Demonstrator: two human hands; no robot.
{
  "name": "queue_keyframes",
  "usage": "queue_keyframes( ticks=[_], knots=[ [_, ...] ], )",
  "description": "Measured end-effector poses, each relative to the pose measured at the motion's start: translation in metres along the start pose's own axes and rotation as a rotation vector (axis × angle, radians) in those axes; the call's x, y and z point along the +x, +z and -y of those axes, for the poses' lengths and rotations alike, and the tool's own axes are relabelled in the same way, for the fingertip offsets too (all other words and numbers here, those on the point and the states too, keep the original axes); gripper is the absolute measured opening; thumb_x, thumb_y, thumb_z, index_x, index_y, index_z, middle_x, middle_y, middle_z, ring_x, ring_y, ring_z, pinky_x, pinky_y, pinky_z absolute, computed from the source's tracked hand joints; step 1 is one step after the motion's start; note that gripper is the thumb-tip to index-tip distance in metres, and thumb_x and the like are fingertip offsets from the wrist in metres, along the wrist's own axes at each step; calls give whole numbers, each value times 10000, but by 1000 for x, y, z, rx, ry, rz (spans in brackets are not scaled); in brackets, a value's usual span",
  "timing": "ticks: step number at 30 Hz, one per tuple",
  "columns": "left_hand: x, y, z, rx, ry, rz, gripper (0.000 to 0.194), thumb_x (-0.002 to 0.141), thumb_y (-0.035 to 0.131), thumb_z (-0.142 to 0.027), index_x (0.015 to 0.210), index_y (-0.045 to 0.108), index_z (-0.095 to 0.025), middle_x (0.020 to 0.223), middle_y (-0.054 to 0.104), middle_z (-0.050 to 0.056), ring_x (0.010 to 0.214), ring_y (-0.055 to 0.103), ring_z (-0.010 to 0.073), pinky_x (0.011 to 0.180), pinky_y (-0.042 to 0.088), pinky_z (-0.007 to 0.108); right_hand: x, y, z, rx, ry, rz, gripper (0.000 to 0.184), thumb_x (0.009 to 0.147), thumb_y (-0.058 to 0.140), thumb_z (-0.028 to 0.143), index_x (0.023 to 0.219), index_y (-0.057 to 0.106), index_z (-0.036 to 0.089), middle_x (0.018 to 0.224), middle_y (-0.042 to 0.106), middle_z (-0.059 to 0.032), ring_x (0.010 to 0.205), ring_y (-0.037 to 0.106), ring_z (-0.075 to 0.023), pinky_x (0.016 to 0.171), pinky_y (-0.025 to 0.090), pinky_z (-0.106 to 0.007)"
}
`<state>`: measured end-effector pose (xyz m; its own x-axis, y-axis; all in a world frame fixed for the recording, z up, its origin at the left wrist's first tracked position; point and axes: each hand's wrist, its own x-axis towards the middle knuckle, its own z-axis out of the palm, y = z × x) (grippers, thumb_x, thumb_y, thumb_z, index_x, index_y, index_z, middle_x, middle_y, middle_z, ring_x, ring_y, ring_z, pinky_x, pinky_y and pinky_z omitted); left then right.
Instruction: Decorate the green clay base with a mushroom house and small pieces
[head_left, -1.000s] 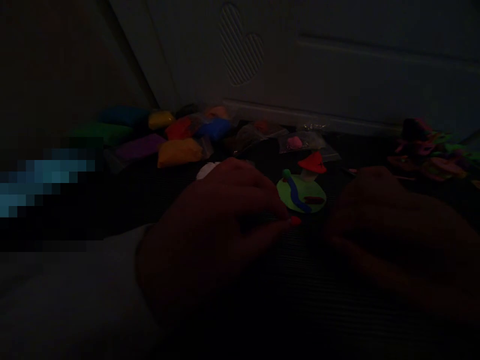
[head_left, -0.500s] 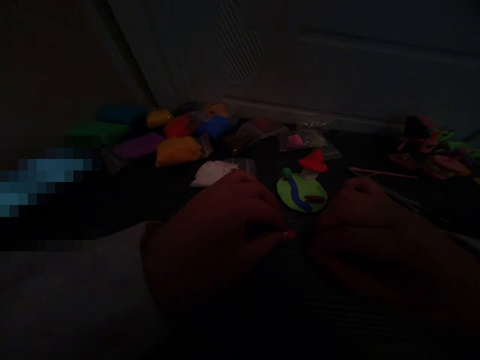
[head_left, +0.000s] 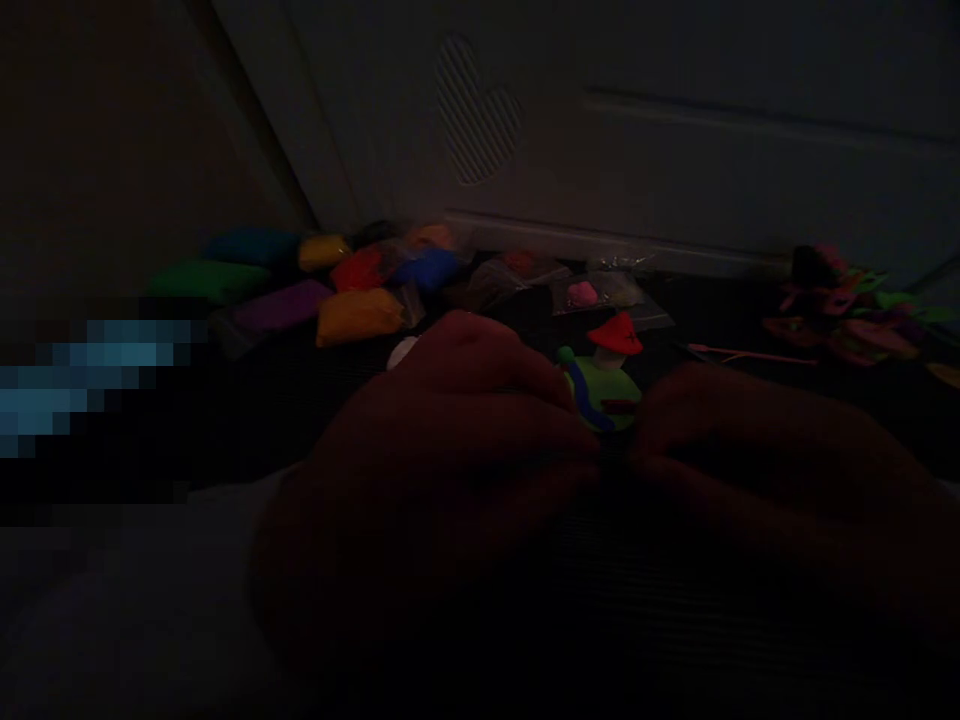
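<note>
My left hand (head_left: 435,450) is closed in a pinch just in front of a small clay model. A bit of red clay showed at its fingertips half a second ago; the fingers hide it now. Facing it, my right hand (head_left: 772,460) also pinches, with a narrow gap between the two; what it holds, if anything, I cannot make out. Behind and between them lies the model's green clay base (head_left: 622,380), carrying a red-capped mushroom (head_left: 616,335), a blue strip (head_left: 589,400), a green ball (head_left: 565,355) and a dark red bar (head_left: 618,407).
Behind my left hand are bagged clays, among them an orange pack (head_left: 360,317), a purple pack (head_left: 281,305) and white clay (head_left: 403,352). A pink tool (head_left: 757,354) and a colourful pile (head_left: 847,310) lie right. A pale panel (head_left: 675,180) stands behind. The scene is very dark.
Both hands have come closer together, and the left now covers part of the green base and most of the white clay. The red bit has gone from sight. The view has tilted slightly upward.
</note>
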<state>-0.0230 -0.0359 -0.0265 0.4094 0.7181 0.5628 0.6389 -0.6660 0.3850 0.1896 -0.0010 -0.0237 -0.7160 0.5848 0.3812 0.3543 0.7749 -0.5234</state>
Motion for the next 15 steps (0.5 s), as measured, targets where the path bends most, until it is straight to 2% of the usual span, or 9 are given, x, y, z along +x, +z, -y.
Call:
queue_keyframes(
  ticks=[2, 6, 8, 15],
  knots=[
    [-3, 0, -6, 5, 61, -55, 68, 751, 634, -233, 812, 652, -259, 886, 609, -32, 891, 530, 124, 823, 429, 231, 0, -1, 6, 68, 54, -18, 33, 790, 571, 206, 797, 603, 206, 792, 591, 54, 711, 550, -27, 624, 444, -125],
    [-5, 2, -16, -15, 36, -144, 147, 720, 674, -235, 844, 601, -258, 916, 555, -26, 902, 505, 135, 844, 447, 253, 2, 0, 16, 202, 141, -1, 32, 783, 580, 191, 778, 605, 212, 757, 589, 77, 681, 559, -4, 600, 444, -68],
    [-5, 3, -17, -29, 23, -144, 177, 712, 682, -220, 857, 589, -262, 913, 539, -27, 892, 506, 134, 839, 455, 254, 2, 1, 18, 256, 179, 8, 43, 787, 572, 180, 771, 601, 207, 758, 602, 79, 684, 573, -5, 602, 450, -60],
    [-1, 2, -17, -43, 55, -146, 65, 740, 650, -238, 785, 605, -229, 862, 540, -11, 883, 513, 141, 791, 471, 260, 1, 3, 20, 323, 230, 32, 59, 797, 566, 206, 756, 608, 207, 764, 608, 81, 688, 577, 1, 620, 445, -44]
  ],
)
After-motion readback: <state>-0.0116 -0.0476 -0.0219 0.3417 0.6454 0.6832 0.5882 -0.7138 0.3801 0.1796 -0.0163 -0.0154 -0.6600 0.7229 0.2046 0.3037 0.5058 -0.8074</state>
